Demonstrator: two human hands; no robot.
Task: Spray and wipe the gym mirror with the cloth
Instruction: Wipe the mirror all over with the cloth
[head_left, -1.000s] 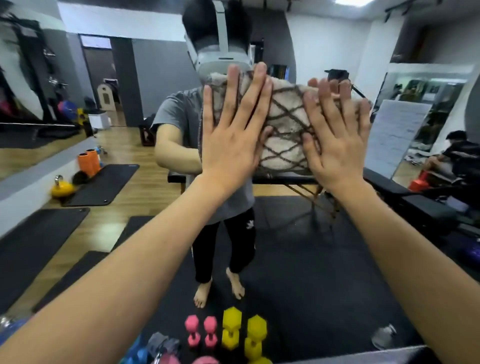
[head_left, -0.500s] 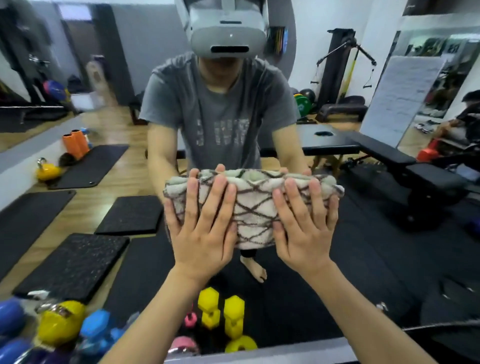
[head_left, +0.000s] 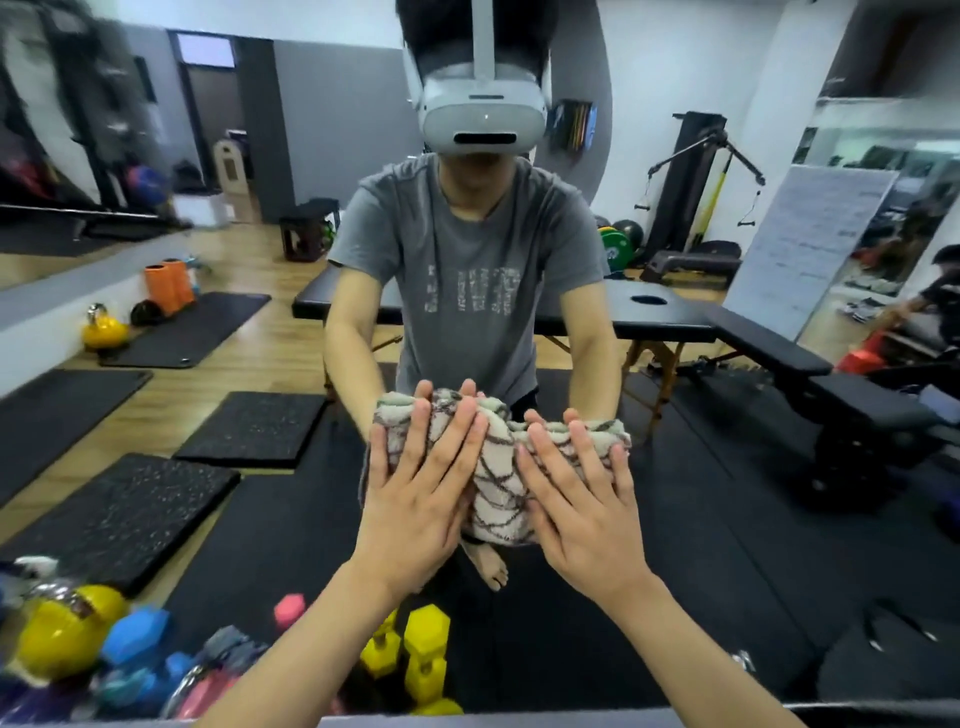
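From the head view, both my hands lie flat against the gym mirror (head_left: 727, 493), pressing the cloth (head_left: 498, 467) to the glass. My left hand (head_left: 418, 499) is spread wide, fingers straight and pointing toward 12 o'clock, covering the cloth's left half. My right hand (head_left: 582, 504) is just as flat, fingers straight and leaning toward 11 o'clock, over the right half. Neither hand curls round the cloth; the palms and fingers simply push on it. The cloth is pale with a dark wavy net pattern, bunched between the two hands, a strip of it bare in the gap. It sits a little below the middle of the view.

In the glass I see my reflection, a grey T-shirt (head_left: 467, 291) and a white headset (head_left: 483, 117) at 12 o'clock, and reflected fingertips meeting mine over the cloth's top edge. A black massage table (head_left: 660, 312) stands behind, with a black bench (head_left: 779, 348) at 3 o'clock. Yellow dumbbells (head_left: 426, 654) lie at 6 o'clock, a yellow kettlebell (head_left: 62, 634) and blue weights (head_left: 135, 634) at 8 o'clock, black floor mats (head_left: 119, 514) at 9 o'clock, and orange foam rollers (head_left: 169, 283) at 10 o'clock.
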